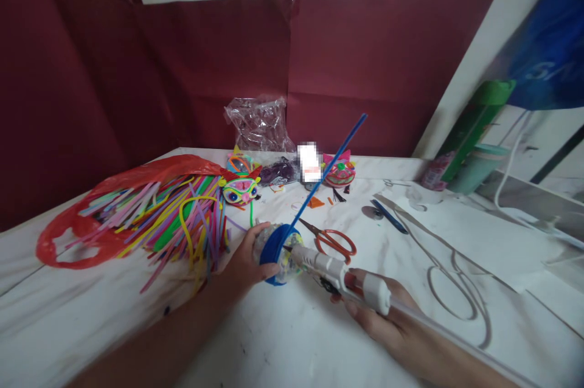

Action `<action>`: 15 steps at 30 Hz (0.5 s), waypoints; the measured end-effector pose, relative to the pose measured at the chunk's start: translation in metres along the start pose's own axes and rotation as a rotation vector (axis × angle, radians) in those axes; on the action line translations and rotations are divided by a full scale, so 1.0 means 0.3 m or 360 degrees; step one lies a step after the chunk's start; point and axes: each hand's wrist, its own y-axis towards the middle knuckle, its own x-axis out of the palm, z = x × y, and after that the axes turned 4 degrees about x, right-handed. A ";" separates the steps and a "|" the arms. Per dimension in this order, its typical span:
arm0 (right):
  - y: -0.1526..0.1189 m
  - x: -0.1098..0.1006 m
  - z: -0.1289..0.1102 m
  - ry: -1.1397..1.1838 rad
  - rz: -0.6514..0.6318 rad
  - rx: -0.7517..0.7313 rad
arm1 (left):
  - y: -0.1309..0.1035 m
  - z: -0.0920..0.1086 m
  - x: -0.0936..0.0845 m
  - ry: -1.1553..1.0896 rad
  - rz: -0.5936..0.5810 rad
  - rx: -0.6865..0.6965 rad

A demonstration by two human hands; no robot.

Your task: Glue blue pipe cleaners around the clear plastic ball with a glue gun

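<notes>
Fingers of my left hand (pixel 249 263) wrap round a clear rounded piece (pixel 292 269) that is partly covered by wound blue pipe cleaner (pixel 271 248). From it a long blue pipe cleaner (pixel 335 160) sticks up and to the right. My right hand (pixel 387 321) grips a white hot glue gun (pixel 323 263), its dark nozzle tip at the blue winding; I cannot tell whether it touches. A glue stick trails out of the gun's back end. Just beyond the gun lie orange-handled scissors (pixel 335 243).
At left, a red plastic bag (pixel 182 164) spills many coloured pipe cleaners (pixel 159 211). Two decorated animal heads (pixel 241 188) (pixel 340 172) stand at the back near crumpled clear plastic (pixel 260 123). On the right are a blue cutter (pixel 390 216), a looped white cable (pixel 449 275) and a green cup (pixel 479 166).
</notes>
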 end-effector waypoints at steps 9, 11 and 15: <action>-0.001 0.002 -0.007 -0.0012 0.0080 -0.0014 | -0.003 -0.005 -0.008 -0.0001 -0.0034 0.0004; -0.001 -0.004 -0.009 -0.0026 0.0073 -0.0008 | -0.004 -0.012 -0.010 -0.0003 -0.0039 0.0033; -0.001 -0.008 -0.007 -0.0017 0.0036 -0.0013 | -0.004 -0.018 -0.008 -0.0042 -0.0035 0.0036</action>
